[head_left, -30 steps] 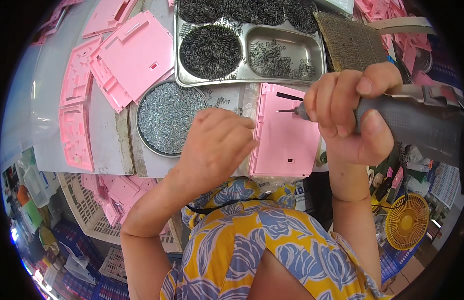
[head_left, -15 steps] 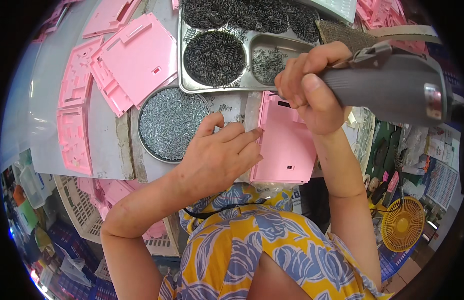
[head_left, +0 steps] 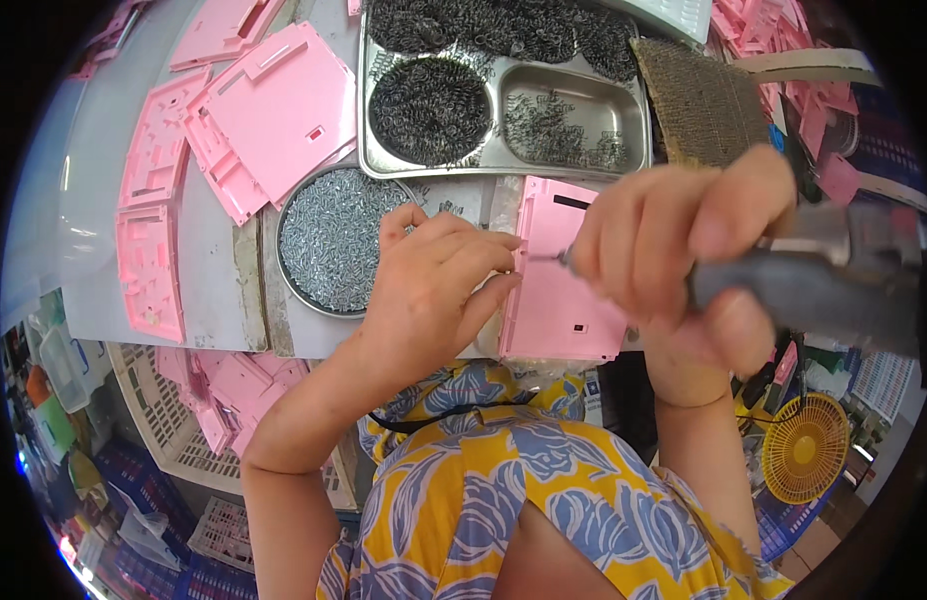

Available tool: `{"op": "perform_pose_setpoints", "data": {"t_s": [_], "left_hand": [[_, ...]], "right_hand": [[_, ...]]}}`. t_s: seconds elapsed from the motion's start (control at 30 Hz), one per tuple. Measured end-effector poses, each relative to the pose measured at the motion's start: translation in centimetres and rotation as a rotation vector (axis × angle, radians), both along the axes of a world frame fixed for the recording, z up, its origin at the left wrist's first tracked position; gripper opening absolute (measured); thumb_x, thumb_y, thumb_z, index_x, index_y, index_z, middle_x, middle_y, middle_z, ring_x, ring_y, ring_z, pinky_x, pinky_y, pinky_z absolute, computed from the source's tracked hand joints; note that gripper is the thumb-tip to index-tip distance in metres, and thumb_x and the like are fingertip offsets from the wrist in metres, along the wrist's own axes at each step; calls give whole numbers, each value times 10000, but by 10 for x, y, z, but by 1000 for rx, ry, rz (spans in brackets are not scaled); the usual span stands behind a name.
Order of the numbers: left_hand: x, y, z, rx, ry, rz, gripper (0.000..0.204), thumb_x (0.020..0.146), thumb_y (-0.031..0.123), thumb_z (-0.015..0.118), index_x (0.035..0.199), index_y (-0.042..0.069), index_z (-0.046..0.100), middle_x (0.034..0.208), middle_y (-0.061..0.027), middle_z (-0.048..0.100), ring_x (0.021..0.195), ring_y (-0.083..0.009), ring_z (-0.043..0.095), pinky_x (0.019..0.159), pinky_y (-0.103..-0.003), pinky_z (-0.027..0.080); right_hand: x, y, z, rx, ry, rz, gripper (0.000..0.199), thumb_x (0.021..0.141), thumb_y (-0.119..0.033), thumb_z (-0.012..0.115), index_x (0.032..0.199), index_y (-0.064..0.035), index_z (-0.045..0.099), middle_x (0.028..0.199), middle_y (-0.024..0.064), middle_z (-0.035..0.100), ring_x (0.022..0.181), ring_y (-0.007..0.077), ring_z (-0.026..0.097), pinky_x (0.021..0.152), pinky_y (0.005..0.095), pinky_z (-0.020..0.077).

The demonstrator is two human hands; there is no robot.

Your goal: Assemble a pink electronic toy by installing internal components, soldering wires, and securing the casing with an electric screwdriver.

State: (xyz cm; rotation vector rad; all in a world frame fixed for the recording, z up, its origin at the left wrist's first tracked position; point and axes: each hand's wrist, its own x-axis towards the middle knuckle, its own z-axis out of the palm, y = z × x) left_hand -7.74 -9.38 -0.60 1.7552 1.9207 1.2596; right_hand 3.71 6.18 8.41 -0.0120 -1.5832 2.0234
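The right hand is gripping a grey power screwdriver; left fingers are pinning the pink panel, risking a slipping bit jabbing them.

Grey bench, pink panels, steel tray

Person w/ two bare hands: left hand and right hand, no gloves, no rings or watch visible. Both forearms bare up to approx. the elbows; no cuffs seen, so sleeves are short or hidden below frame edge. Garment covers the torso at bottom centre: loose printed fabric, bright yellow base w/ big blue-grey leaf/flower shapes outlined in white, some darker blue veins. Thin dark cord runs across the upper part of the print, approx. collar level. Nails short, unpainted as far as can be told. Right hand blurred, details there unclear.
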Motion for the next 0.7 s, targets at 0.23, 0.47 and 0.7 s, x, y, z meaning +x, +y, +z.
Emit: {"op": "perform_pose_setpoints", "data": {"t_s": [0.23, 0.47, 0.7], "left_hand": [[8, 1, -2, 63, -56, 34, 155, 775, 94, 781, 908, 112, 702, 770, -3, 681, 755, -192, 630, 842, -418, 387], [5, -3, 7, -32, 131, 167, 175, 758, 167, 812, 890, 124, 705, 897, -1, 665, 892, -196, 610, 917, -445, 355], [-39, -35, -4, -301, 345, 357, 136, 807, 224, 787, 845, 117, 713, 922, -16, 608, 937, -243, 568, 928, -458, 334]], "right_hand": [[8, -17, 0, -28, -76, -28, 330, 914, -314, 746, 1001, -134, 484, 556, -17, 499, 449, 132, 470, 452, 296, 396], [9, -17, -16, 27, -60, -33, 321, 921, -275, 739, 1026, -117, 481, 582, 0, 498, 474, 129, 468, 472, 298, 393], [7, 2, -49, 251, -134, 15, 268, 933, -179, 688, 1002, -84, 447, 594, 34, 482, 487, 111, 430, 467, 295, 375]]}}
